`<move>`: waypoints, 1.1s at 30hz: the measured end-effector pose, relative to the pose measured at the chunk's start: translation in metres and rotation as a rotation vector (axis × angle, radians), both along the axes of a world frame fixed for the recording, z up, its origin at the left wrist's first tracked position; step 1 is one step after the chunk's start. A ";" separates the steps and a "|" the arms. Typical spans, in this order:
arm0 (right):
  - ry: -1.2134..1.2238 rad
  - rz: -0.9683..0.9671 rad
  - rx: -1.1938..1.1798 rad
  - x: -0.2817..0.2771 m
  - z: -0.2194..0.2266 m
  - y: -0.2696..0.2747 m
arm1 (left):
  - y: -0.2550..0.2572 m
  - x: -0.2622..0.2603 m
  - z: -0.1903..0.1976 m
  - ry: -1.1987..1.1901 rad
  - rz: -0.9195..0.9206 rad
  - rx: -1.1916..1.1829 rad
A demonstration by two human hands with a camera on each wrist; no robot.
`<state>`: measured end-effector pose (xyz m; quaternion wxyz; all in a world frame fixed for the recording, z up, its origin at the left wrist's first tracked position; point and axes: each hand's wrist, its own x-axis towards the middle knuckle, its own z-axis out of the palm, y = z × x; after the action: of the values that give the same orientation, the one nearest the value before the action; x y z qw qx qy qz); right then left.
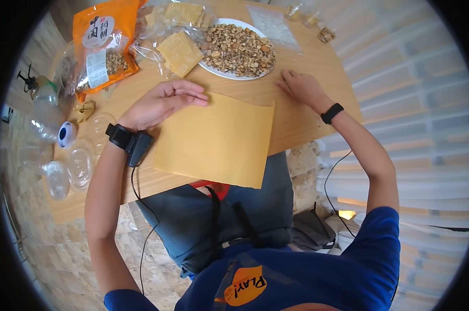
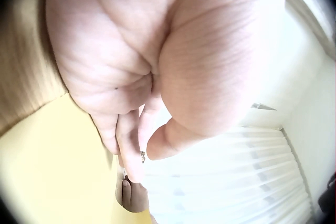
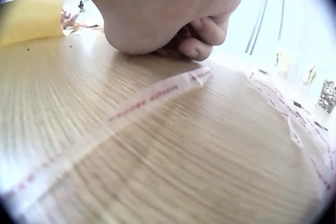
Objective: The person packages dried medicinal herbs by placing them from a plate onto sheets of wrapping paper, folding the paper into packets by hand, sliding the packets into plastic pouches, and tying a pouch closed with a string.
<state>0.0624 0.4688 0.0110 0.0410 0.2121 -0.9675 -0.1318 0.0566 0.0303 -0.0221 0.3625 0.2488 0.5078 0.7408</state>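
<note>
A yellow paper sheet or envelope [image 1: 216, 140] lies at the table's front edge, its near part jutting over the lap. My left hand [image 1: 167, 102] is at its upper left edge, fingers extended and close together. In the left wrist view my left hand [image 2: 152, 50] has its palm beside the yellow paper [image 2: 52, 155], gripping nothing visible. My right hand [image 1: 304, 89] rests on the table, right of the paper. The right wrist view shows my right hand [image 3: 168, 14] with fingers loosely curled under and nothing seen in them, near a translucent strip with red print [image 3: 142, 103].
Behind the paper are a white plate of dried pieces [image 1: 238, 49], clear bags with yellow packets [image 1: 180, 53] and an orange pouch [image 1: 102, 46]. Clear lids [image 1: 80, 165] and a plastic bottle [image 1: 45, 116] are at the left. A flat clear bag [image 1: 275, 28] lies back right.
</note>
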 end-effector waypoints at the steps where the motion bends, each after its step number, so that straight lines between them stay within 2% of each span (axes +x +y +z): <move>1: 0.050 0.046 0.018 -0.002 -0.002 0.004 | 0.000 0.000 0.000 0.014 -0.006 -0.001; 11: 0.038 0.099 0.028 -0.014 -0.005 0.006 | 0.001 0.000 0.000 0.090 0.007 -0.047; 14: 0.072 0.176 0.043 -0.009 0.001 0.003 | -0.001 0.002 0.002 0.076 0.003 -0.041; 17: -0.017 0.099 0.138 -0.006 0.006 0.000 | 0.000 0.003 0.005 0.077 0.011 -0.050; 20: -0.018 0.051 0.065 -0.007 0.010 -0.002 | 0.000 0.003 0.005 0.077 0.005 -0.059; 22: -0.138 -0.084 -0.222 -0.015 0.023 -0.007 | 0.001 0.002 0.005 0.065 0.012 -0.016; 23: -0.137 -0.082 -0.224 -0.021 0.028 -0.010 | 0.000 0.002 0.005 0.066 0.013 -0.017; 25: 0.154 -0.023 -0.228 -0.036 0.040 -0.019 | 0.000 0.002 0.006 0.077 -0.004 -0.049; 29: 0.127 -0.077 -0.269 -0.070 0.063 -0.048 | 0.001 0.000 0.004 0.077 -0.009 -0.083; 32: 0.095 -0.029 -0.318 -0.085 0.062 -0.068 | -0.001 -0.001 0.001 0.012 -0.013 -0.031; 33: 0.014 0.025 -0.365 -0.085 0.064 -0.074 | -0.002 0.000 0.002 0.022 -0.015 -0.016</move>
<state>-0.0225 0.3943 0.0745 0.0872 0.2123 -0.9723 0.0450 0.0565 0.0285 -0.0205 0.3644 0.2575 0.5158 0.7313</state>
